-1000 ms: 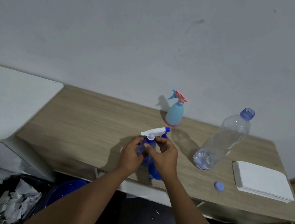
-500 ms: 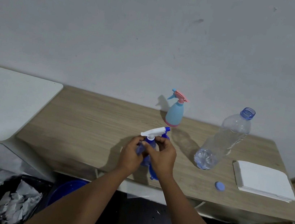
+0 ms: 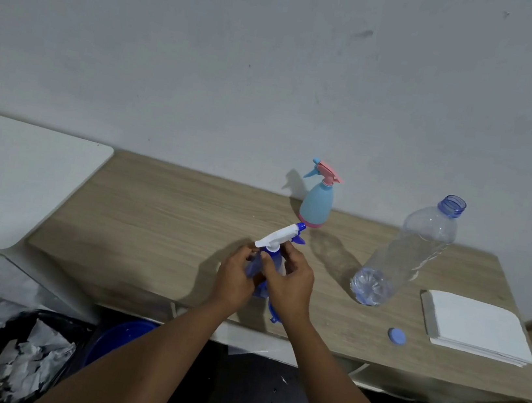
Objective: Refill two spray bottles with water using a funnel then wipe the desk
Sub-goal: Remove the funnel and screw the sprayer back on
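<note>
Left hand (image 3: 235, 277) grips the translucent blue plastic spray bottle (image 3: 272, 258) over the front of the wooden bench (image 3: 159, 220), steadying it; right hand (image 3: 291, 281) pinches the collar under its white trigger head (image 3: 278, 237), likely twisting it; 1 pale-blue-and-pink spray bottle (image 3: 316, 205) stands behind.

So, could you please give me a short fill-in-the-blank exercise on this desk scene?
The left hand and right hand hold the blue spray bottle, whose trigger head is ____.
The light blue spray bottle standing behind it has a ____ trigger head.
The loose cap on the desk is ____.
Missing words: white; pink; blue.
</note>
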Tool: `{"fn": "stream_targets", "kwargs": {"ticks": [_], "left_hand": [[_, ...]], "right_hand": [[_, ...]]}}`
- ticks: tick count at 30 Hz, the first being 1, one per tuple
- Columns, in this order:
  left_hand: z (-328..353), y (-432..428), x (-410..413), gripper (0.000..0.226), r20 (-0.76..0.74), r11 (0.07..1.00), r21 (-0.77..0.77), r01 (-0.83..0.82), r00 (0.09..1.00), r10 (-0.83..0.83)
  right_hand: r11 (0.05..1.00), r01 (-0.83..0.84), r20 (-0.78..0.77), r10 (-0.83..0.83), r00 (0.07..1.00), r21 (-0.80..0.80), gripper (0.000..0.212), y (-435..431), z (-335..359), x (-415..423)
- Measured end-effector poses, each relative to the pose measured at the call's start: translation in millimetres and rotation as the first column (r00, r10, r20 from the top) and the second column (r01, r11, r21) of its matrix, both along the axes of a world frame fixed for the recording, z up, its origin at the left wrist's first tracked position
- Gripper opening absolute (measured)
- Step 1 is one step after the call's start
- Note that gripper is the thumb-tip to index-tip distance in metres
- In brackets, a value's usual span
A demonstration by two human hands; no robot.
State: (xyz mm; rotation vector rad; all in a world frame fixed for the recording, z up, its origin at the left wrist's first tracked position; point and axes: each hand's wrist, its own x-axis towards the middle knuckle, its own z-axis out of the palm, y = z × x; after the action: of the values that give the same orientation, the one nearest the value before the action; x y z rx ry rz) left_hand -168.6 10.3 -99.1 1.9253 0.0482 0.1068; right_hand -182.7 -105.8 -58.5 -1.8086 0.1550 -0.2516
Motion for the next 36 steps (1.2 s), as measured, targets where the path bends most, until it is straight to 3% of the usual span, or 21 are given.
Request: {"fn": "stream_targets", "kwargs": {"ticks": [4, 8, 11, 13, 16, 20, 23, 27, 32, 36], "left_hand": [[4.7, -0.4, -0.6, 0.034, 0.022, 1.000, 0.007, 0.016, 1.000, -0.016], [0.6, 0.7, 0.3, 0.037, 0.000, 0.999, 0.030, 0.025, 1.000, -0.025], [0.5, 1.5, 0.2, 0.028, -0.011, 1.000, 0.018, 0.018, 1.000, -0.018], [1.1, 0.9, 0.3, 0.028, -0.015, 1.000, -0.020, 0.022, 1.000, -0.022], [-0.5, 1.8, 2.1, 0.029, -0.013, 0.998, -0.049, 0.037, 0.999, -0.037], [-2.7, 3.6, 4.3, 0.029, -0.026, 0.999, -0.030, 0.033, 0.999, -0.034], [-1.7, 3.8, 3.8, 0.030, -0.035, 0.997, -0.051, 0.053, 0.998, -0.055], [-1.6, 4.8, 3.6, 0.032, -0.014, 0.999, -0.042, 0.032, 0.999, -0.033], [-2.8, 5.3, 3.5, 0.030, 0.003, 1.000, -0.002, 0.029, 1.000, -0.029], [1.5, 4.0, 3.1, 0.030, 0.006, 0.999, -0.025, 0.033, 0.999, -0.033]], "right_hand": [[0.996, 0.090, -0.002, -0.090, 0.996, -0.018, 0.018, 7.2, 3.3, 2.3], [0.977, 0.180, -0.070, -0.173, 0.982, 0.111, 0.027, 10.2, 7.1, 3.6], [0.993, 0.079, -0.008, -0.078, 0.997, 0.089, 0.036, 4.5, 1.7, -1.2], [0.999, 0.029, 0.009, -0.029, 1.000, 0.020, 0.029, 4.3, -0.8, -0.7], [0.996, 0.079, 0.019, -0.078, 0.997, -0.035, 0.015, 10.5, 2.1, 3.5], [0.989, 0.145, -0.059, -0.143, 0.988, 0.040, 0.021, 14.4, 8.5, 9.8], [0.993, 0.108, -0.057, -0.106, 0.993, 0.043, 0.034, 11.4, 4.2, 8.1], [0.999, 0.034, -0.030, -0.035, 0.999, -0.028, 0.022, 10.4, -2.5, 4.9], [0.987, 0.138, -0.088, -0.131, 0.988, 0.087, 0.029, 15.5, 5.3, 11.7], [1.000, 0.028, -0.034, -0.028, 0.999, -0.002, 0.026, 8.7, 0.7, 6.7]]}}
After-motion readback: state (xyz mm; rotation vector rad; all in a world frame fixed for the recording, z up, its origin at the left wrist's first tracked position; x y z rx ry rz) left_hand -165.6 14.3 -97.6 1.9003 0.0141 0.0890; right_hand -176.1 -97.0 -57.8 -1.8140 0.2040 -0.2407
